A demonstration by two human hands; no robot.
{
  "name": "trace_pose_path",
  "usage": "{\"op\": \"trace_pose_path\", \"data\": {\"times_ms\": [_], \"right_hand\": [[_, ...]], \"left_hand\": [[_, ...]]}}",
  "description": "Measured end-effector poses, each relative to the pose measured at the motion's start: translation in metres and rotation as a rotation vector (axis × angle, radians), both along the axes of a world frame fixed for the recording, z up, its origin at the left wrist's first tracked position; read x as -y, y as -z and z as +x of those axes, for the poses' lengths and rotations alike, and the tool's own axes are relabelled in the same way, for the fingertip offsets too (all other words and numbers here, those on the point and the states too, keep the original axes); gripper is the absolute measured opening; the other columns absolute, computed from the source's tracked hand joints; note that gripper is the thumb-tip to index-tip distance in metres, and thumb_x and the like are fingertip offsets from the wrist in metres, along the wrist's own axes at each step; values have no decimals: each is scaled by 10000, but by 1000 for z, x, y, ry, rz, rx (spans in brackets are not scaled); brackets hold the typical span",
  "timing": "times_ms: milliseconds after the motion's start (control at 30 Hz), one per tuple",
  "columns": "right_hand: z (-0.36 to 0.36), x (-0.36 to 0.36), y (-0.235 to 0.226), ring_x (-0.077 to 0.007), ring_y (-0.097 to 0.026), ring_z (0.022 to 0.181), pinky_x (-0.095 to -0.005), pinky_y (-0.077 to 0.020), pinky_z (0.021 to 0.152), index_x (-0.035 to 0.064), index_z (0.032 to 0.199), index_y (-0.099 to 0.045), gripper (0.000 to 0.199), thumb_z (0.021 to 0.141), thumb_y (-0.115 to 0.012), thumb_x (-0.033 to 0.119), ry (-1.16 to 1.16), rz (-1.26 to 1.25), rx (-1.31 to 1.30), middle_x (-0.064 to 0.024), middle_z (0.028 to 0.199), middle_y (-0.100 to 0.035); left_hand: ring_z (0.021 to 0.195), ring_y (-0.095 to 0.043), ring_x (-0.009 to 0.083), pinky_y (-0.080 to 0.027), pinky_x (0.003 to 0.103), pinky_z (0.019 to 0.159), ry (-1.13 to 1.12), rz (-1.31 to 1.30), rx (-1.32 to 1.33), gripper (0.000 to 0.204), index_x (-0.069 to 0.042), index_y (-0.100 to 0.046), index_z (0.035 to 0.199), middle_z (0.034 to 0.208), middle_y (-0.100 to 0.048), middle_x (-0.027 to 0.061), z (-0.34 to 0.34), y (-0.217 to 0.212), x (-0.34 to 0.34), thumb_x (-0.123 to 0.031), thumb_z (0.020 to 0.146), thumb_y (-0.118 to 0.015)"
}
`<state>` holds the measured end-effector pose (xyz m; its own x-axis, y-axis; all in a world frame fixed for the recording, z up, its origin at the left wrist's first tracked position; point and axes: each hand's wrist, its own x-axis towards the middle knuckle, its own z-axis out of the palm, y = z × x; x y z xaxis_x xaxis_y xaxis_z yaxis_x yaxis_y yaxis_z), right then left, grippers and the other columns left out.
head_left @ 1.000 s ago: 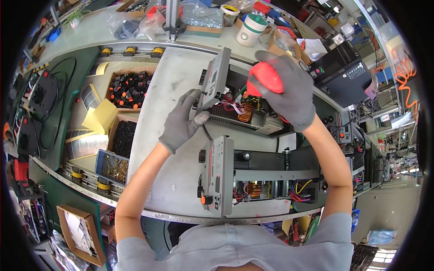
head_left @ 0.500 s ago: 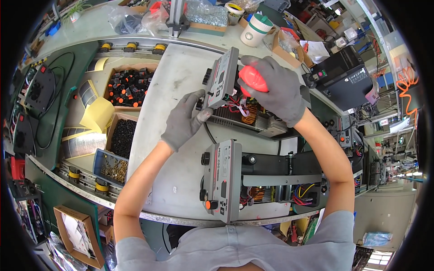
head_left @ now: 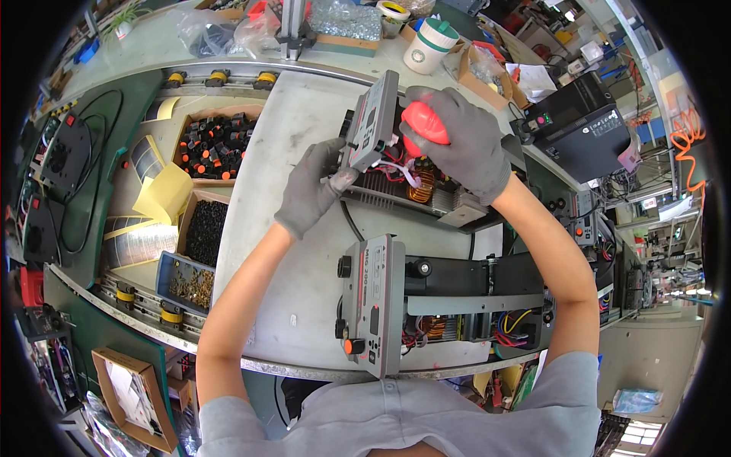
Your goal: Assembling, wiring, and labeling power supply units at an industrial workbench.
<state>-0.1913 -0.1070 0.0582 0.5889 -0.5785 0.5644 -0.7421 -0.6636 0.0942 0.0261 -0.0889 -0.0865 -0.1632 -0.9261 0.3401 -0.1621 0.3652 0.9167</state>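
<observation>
The grey front panel (head_left: pixel 371 122) stands tilted against the open chassis (head_left: pixel 415 194) at the far bench, wires trailing, seemingly not yet fastened, left hand (head_left: pixel 312 186) gripping its lower edge, right hand (head_left: pixel 457 137) closed round a red-handled screwdriver (head_left: pixel 422 122), another unit (head_left: pixel 426 305) nearer

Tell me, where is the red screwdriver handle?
In the head view, the red screwdriver handle sits in the gloved right hand, upper middle, just right of the grey front panel.

grey workbench (head_left: pixel 304 137) — green side shelves (head_left: pixel 91 137); cluttered workshop
</observation>
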Motion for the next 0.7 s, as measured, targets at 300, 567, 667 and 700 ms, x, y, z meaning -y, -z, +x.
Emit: {"op": "trace_pose_path", "data": {"times_ms": [300, 567, 667, 700], "right_hand": [[-30, -59, -77, -184, -618, 903, -315, -501, 796, -44, 1169, -530, 445, 802, -698, 144, 52, -94, 459, -131, 1003, -638], [-42, -51, -14, -245, -636, 741, -323, -508, 622, 67, 1070, -560, 469, 676, -793, 168, -80, -78, -67, -85, 935, -644], [-44, -34, 4, -227, -629, 695, -315, -487, 581, 120, 1102, -596, 539, 623, -809, 243, -91, -32, -59, -62, 938, -630], [-45, -29, 10, -227, -629, 695, -315, -487, 581, 120, 1102, -596, 539, 623, -809, 243, -93, -31, -56, -62, 938, -630]], "left_hand": [[808, -648, 245, -494, 347, 750, -71, 252, 102, 633, -23, -558, 1197, 912, -654, 156, -6, -48, 30, -510, 804, -651], [807, -656, 221, -497, 334, 730, -59, 276, 67, 598, -16, -571, 1175, 896, -670, 151, -9, -48, 33, -479, 809, -667], [796, -653, 216, -497, 329, 723, -62, 287, 46, 596, -15, -572, 1171, 887, -668, 147, -10, -50, 32, -479, 810, -669], [796, -653, 216, -497, 329, 723, -64, 289, 48, 596, -15, -572, 1171, 887, -668, 147, -9, -51, 32, -479, 810, -669]]}}
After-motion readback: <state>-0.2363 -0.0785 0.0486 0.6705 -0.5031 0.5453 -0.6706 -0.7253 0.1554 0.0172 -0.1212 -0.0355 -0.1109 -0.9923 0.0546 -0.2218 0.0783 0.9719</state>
